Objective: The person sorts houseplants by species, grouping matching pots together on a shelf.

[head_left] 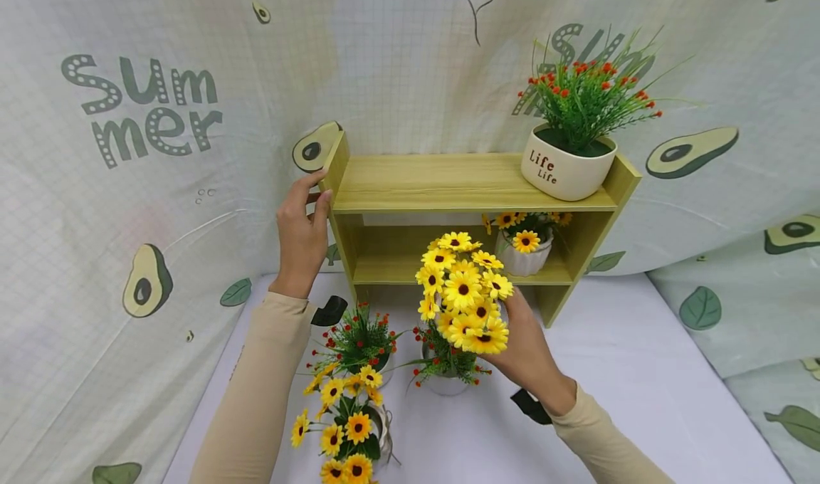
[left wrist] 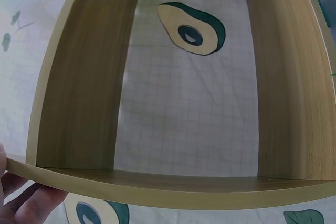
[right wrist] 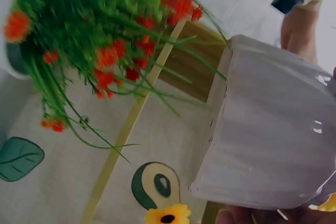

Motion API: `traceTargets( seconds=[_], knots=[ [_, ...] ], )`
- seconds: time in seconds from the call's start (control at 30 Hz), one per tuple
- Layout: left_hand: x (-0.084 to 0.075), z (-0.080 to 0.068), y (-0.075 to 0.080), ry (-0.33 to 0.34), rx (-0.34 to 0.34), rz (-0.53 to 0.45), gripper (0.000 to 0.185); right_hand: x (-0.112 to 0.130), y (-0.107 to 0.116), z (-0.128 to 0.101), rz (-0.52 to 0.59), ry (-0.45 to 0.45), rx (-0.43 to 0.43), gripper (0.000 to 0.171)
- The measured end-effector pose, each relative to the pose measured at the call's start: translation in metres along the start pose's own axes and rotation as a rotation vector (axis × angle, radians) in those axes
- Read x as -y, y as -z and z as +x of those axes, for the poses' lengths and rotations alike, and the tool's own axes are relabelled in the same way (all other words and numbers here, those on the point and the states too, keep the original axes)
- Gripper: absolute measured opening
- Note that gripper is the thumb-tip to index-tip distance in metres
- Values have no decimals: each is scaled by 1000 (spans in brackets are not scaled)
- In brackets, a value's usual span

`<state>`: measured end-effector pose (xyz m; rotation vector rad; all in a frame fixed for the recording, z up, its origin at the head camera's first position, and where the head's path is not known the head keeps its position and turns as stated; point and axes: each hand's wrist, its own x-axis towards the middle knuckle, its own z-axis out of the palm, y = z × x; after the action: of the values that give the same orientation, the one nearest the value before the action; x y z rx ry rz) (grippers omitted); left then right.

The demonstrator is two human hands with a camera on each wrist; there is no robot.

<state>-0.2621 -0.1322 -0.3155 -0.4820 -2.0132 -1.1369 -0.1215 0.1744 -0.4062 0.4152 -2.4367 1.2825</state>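
Note:
My left hand is at the left side panel of a two-tier wooden shelf. Its thumb and fingers grip the panel's edge, as the left wrist view shows. In front of the shelf, my right hand holds up a potted bunch of yellow sunflowers. The blooms hide most of that pot in the head view. Up close in the right wrist view, its smooth pale flowerpot appears tilted, with fingertips along its lower side.
A white "Life" pot of red-flowered grass stands on the top tier, at the right. Below it sits a small ribbed pot of sunflowers. On the table are red-flowered plants and another sunflower pot. Avocado-print cloth hangs behind.

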Motion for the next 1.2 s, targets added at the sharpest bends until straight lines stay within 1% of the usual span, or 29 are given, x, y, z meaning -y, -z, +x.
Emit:
traceTargets(
  seconds=[0.17, 0.37, 0.6, 0.73, 0.9, 1.03, 1.2],
  knots=[
    [1, 0, -2, 6, 2, -22, 35, -3, -11, 27, -20, -32, -47, 90],
    [3, -1, -3, -1, 9, -23, 35, -13, -21, 49, -36, -68, -89, 89],
    [2, -2, -2, -1, 13, -8, 35, -22, -33, 69, -100, -71, -133, 87],
    [2, -2, -2, 4, 11, -5, 35, -25, -38, 78, -153, -100, -149, 88],
    [3, -2, -2, -2, 8, 2, 35, -28, -42, 87, -220, -150, -157, 93],
    [3, -1, -2, -3, -1, -3, 35, -32, -44, 96, -264, -142, -173, 93],
    [3, 0, -2, -2, -12, -7, 36, -36, -45, 104, -351, -127, -198, 99]
  ],
)
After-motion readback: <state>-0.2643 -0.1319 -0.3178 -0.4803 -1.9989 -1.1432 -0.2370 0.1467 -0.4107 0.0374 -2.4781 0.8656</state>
